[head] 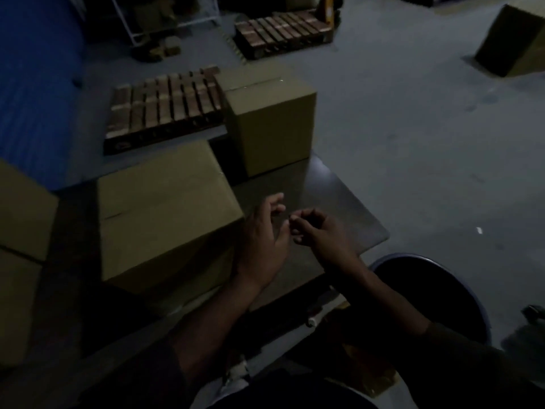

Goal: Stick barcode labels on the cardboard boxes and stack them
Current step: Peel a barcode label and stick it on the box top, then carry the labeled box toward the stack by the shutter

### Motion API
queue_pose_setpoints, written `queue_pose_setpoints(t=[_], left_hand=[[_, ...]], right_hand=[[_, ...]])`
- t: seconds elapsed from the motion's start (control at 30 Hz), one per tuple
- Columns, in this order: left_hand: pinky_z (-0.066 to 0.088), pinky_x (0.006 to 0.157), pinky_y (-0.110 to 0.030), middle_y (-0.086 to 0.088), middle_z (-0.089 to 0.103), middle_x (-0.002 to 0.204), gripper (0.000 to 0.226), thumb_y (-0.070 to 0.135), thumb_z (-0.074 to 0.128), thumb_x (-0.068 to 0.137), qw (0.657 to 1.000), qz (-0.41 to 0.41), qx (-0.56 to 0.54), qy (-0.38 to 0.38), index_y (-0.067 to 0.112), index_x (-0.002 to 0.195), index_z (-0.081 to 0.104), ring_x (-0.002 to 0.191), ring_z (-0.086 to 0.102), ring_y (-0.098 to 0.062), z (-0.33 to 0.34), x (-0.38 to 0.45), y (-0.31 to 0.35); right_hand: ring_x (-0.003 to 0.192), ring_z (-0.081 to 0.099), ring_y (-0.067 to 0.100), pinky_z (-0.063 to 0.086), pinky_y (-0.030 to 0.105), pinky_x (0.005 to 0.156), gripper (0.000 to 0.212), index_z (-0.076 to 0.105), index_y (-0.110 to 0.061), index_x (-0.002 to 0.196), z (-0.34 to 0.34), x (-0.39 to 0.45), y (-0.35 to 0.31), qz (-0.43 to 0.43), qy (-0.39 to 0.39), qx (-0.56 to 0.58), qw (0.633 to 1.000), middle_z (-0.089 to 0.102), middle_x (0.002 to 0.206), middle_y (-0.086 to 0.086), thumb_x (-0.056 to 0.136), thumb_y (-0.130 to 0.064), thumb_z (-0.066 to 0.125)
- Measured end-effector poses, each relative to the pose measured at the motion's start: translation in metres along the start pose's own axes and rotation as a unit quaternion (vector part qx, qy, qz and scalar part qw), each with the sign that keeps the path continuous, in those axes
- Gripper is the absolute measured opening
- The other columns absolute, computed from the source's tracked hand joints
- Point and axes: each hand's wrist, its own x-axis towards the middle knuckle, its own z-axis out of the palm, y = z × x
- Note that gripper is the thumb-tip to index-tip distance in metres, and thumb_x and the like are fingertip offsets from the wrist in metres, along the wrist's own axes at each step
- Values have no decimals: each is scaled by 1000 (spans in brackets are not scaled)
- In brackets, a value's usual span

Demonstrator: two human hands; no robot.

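The scene is dim. A closed cardboard box (165,214) lies on the dark table (330,202) in front of me, to the left. A second, taller box (271,122) stands at the table's far edge. My left hand (262,237) hovers just right of the near box, fingers relaxed and slightly spread. My right hand (318,231) is beside it with its fingers curled inward, fingertips close to the left hand's. No barcode label can be made out in either hand or on the boxes.
More cardboard boxes (20,231) stand at the left edge. Two wooden pallets (165,107) (283,33) lie on the grey floor beyond, and another box (513,42) sits far right. A dark round bin (436,290) stands at my right, below the table.
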Motion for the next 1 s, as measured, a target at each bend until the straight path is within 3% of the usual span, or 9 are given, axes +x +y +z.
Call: queue_pose_setpoints(t=[0.17, 0.23, 0.33, 0.47, 0.57, 0.63, 0.77, 0.9, 1.0], left_hand=[[56, 100, -36, 2, 63, 131, 45, 20, 67, 101, 997, -17, 11, 75, 20, 144, 53, 120, 62, -11, -77, 22, -27], [56, 101, -37, 5, 62, 131, 44, 25, 67, 101, 995, -25, 21, 97, 22, 143, 53, 121, 61, -9, -103, 27, -43], [53, 103, -39, 8, 58, 136, 45, 32, 67, 101, 992, -53, 56, 98, 27, 143, 52, 126, 56, -9, -141, 31, -76], [48, 104, -38, 4, 50, 147, 48, 38, 66, 101, 978, -108, 178, 27, 28, 145, 51, 133, 50, -16, -177, 34, -123], [38, 118, -40, -2, 47, 156, 46, 32, 56, 106, 962, -88, 255, -37, 18, 150, 53, 144, 41, -21, -183, 35, -148], [35, 121, -41, -2, 47, 159, 45, 31, 51, 108, 959, -69, 269, -49, 17, 151, 55, 146, 39, -19, -185, 34, -160], [38, 120, -45, 1, 53, 156, 43, 36, 52, 107, 963, -41, 263, -32, 20, 146, 61, 145, 44, -18, -195, 34, -179], [38, 119, -42, 4, 56, 150, 43, 41, 55, 102, 974, -40, 221, -9, 21, 140, 65, 142, 46, -16, -206, 34, -188], [34, 121, -41, 3, 55, 150, 44, 41, 58, 100, 982, -52, 183, 17, 20, 138, 66, 145, 43, -19, -207, 31, -191]], right_hand=[[94, 71, 28, 59, 40, 83, 11, 71, -10, 103, 73, 12, -34, -32, -74, -27, 996, 75, 98, 8, 97, -16, 65], [94, 72, 21, 60, 41, 84, 12, 71, -13, 105, 101, 18, -41, -51, -91, -56, 993, 74, 100, 4, 97, -21, 66], [96, 68, 8, 62, 39, 81, 20, 67, -24, 112, 143, 38, -32, -135, -97, -200, 966, 64, 112, -5, 96, -36, 65], [129, 51, 22, 45, 41, 107, 44, 60, -16, 133, 189, 59, -8, -256, -117, -425, 860, 52, 143, 7, 97, -41, 59], [150, 27, 24, 22, 43, 122, 61, 41, -16, 151, 208, 61, 6, -308, -164, -548, 760, 33, 162, 7, 100, -48, 49], [154, 18, 21, 14, 44, 125, 64, 31, -14, 157, 212, 64, 12, -318, -155, -593, 724, 25, 166, 7, 105, -51, 35], [156, 11, 16, 9, 44, 127, 67, 23, -16, 160, 203, 69, 10, -261, -87, -621, 734, 18, 168, 2, 106, -56, 19], [155, 10, 12, 10, 45, 126, 67, 25, -19, 159, 192, 73, 4, -250, -82, -625, 735, 20, 168, -1, 104, -57, 21], [153, 20, 15, 20, 47, 124, 68, 33, -20, 156, 184, 74, -1, -248, -72, -605, 753, 28, 165, 0, 101, -60, 30]])
